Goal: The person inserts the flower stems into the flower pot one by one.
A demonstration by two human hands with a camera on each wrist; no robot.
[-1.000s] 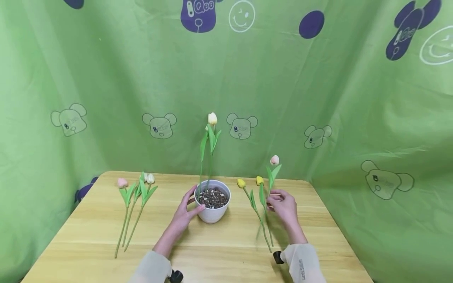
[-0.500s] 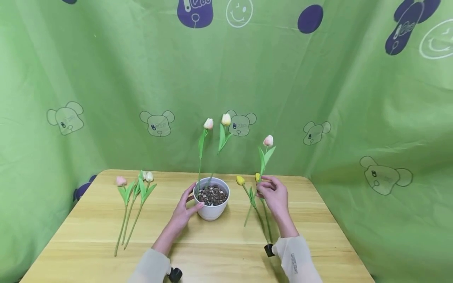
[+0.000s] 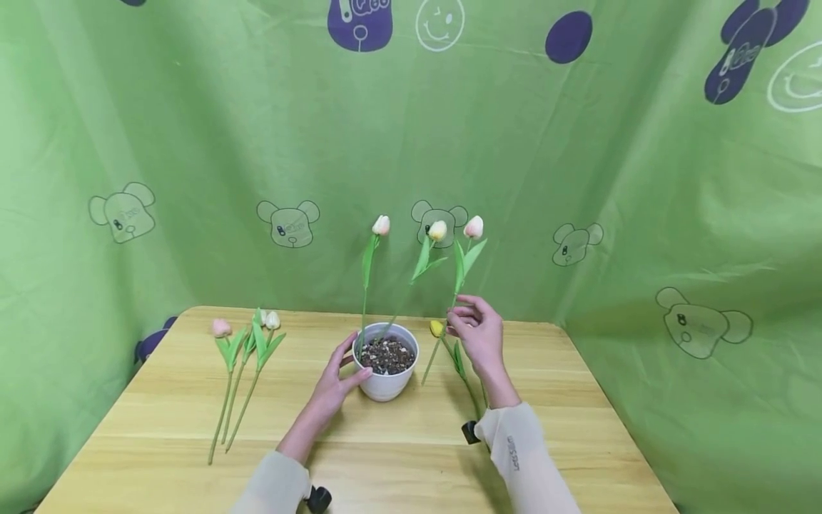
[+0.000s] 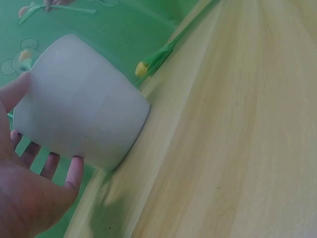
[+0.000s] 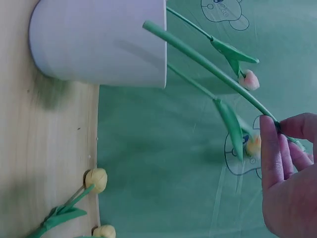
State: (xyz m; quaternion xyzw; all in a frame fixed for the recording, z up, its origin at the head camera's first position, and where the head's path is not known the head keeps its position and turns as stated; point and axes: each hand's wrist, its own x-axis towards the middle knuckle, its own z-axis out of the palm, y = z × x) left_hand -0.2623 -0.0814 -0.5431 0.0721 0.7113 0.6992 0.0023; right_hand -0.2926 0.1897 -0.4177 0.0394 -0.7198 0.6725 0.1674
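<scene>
Pink tulip [image 3: 473, 227], long green stem, pinched by right hand [image 3: 478, 334]

The pot [image 3: 386, 365] stands mid-table [image 3: 385, 457], two flowers [image 3: 381, 225] in it. Three flowers [image 3: 247, 357] lie near the left edge; others [image 3: 437, 328] lie right of the pot.
</scene>
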